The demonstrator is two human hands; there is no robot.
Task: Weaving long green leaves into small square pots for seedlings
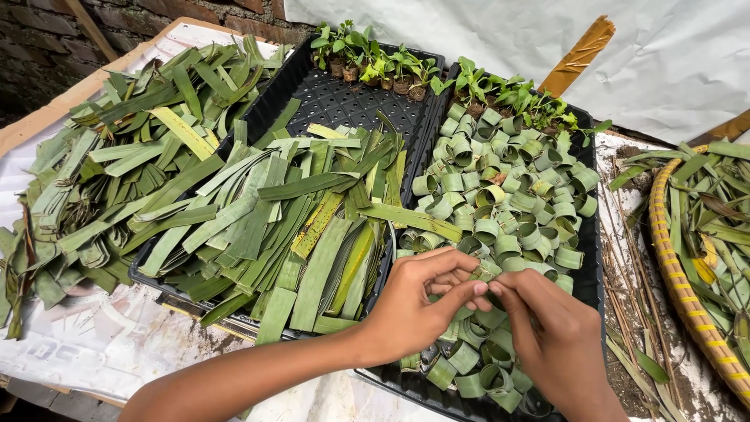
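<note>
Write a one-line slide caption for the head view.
Left hand and right hand pinch a leaf strip over a black tray of rolled leaf rings.

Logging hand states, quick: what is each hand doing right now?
Left hand: fingers pinched on a leaf strip.
Right hand: fingertips pinched on the same strip.

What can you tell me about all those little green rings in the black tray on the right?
The rings are short strips of green leaf curled into small open tubes, some paler or yellowish. Dozens lie heaped loosely in the right tray, pointing every way and touching one another. Small seedlings stand at the tray's far end. At the near end, the left hand and right hand meet over the heap, fingertips pinching a leaf piece.
</note>
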